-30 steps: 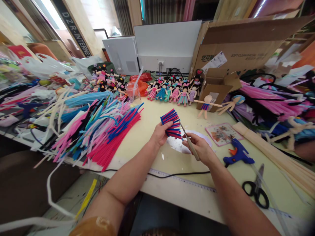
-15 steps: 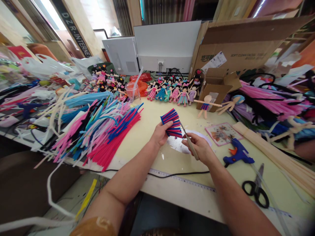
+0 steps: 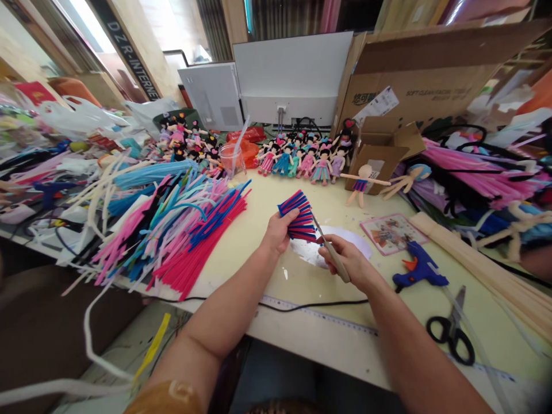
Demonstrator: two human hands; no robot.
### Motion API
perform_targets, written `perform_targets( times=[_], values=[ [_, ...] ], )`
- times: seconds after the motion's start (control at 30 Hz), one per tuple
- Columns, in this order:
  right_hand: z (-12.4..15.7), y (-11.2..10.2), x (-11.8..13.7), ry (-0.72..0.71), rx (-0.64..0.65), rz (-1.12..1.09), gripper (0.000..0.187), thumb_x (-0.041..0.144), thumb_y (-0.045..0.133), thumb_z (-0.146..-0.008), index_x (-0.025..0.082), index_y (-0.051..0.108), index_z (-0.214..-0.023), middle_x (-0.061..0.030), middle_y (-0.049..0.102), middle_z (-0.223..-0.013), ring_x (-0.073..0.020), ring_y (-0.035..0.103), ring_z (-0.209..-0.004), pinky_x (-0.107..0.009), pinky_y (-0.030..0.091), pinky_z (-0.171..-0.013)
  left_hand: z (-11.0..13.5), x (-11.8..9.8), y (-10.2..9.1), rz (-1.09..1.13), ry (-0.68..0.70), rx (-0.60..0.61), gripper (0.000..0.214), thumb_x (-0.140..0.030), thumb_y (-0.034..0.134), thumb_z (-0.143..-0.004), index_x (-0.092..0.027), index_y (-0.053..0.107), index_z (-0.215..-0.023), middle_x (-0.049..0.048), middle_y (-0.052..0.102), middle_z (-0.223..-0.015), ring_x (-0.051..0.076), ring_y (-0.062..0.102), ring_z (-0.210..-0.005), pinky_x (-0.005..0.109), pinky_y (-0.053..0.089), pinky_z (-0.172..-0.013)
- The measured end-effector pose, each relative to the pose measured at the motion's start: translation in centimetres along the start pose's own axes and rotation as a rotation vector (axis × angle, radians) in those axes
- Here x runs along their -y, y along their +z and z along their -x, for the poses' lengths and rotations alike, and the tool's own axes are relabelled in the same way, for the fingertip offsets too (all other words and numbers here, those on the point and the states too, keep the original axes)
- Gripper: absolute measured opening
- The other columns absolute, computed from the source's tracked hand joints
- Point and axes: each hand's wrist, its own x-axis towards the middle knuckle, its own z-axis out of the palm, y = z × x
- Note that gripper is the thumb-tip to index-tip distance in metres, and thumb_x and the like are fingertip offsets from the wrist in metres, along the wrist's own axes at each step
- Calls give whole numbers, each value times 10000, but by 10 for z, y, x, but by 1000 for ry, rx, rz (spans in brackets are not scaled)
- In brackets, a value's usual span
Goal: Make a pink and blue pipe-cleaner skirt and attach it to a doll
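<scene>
My left hand (image 3: 278,231) pinches a fan-shaped row of short blue and red pipe cleaners (image 3: 297,217) between thumb and fingers, above the table. In my right hand (image 3: 347,259) are scissors with a beige handle (image 3: 338,264). Their slim blades lie along the right ends of the pipe cleaners; how wide they stand apart is hard to see. Beneath both hands a whitish round sheet (image 3: 308,253) carries small dark scraps. Beyond them a plain doll in a blue and red striped piece (image 3: 360,185) leans against a small carton.
Bundles of long pipe cleaners (image 3: 190,230) lie at left. Several finished dolls (image 3: 302,161) stand at the back before a monitor (image 3: 293,75). To the right are a blue glue gun (image 3: 420,267), black-handled scissors (image 3: 452,330) and beige strips (image 3: 483,270). A black cable (image 3: 302,307) crosses the front edge.
Both hands stay nearly in place. The striped piece has shifted slightly left, and the blades remain at its right ends.
</scene>
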Motion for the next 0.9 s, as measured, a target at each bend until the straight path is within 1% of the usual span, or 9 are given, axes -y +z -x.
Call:
perform_targets(
  times=[0.13,0.23,0.4,0.47,0.57,0.63,0.8,0.9],
  values=[
    [0,-1,0,-11,15,-6,417,494,636,-734,173,552,-987,77,459,-537,-75,425,-432,-205,367,-397,0,1,0,-18,1,-7,307,-253,792,-617,-106,697,-868,70,724,-762,187,673,-650,362,557,-713],
    [0,-2,-1,-19,18,-21,420,494,646,-735,170,555,-988,80,453,-527,-70,411,-419,-202,346,-385,0,1,0,-19,0,-5,315,-256,795,-612,-108,696,-872,68,723,-757,186,671,-644,360,557,-705],
    [2,-2,1,14,-19,-30,417,525,620,-750,179,540,-970,85,441,-495,-75,397,-390,-208,317,-369,0,-1,0,-22,5,-25,327,-248,799,-604,-112,692,-882,71,725,-768,192,677,-664,376,549,-750],
    [2,-2,2,17,-25,-38,424,535,605,-758,185,523,-982,82,446,-529,-79,419,-414,-216,338,-392,0,-1,-1,-13,12,-43,340,-239,807,-586,-115,691,-881,65,723,-753,198,680,-667,387,548,-760],
    [3,-3,2,-28,14,-30,437,532,594,-772,190,496,-1024,82,433,-590,-82,444,-490,-233,388,-476,-2,0,-3,-11,26,-39,359,-238,819,-569,-115,693,-882,73,728,-778,207,688,-700,388,550,-770],
    [2,-3,2,-52,40,0,444,534,584,-783,188,487,-1043,84,421,-600,-86,440,-525,-245,400,-519,-2,0,-3,-26,38,-32,366,-245,823,-566,-116,695,-884,76,730,-789,209,690,-708,383,553,-764],
    [1,-2,2,-47,44,42,483,554,592,-767,179,492,-1054,77,434,-611,-98,445,-557,-257,409,-539,1,3,0,-56,24,-11,367,-250,822,-570,-114,697,-887,71,729,-781,198,683,-670,379,564,-724],
    [1,-3,2,-39,47,19,496,560,619,-744,185,502,-1047,76,429,-626,-96,447,-558,-268,429,-553,3,4,2,-61,12,8,359,-247,821,-572,-114,702,-884,71,732,-793,197,683,-677,378,561,-742]
  ],
)
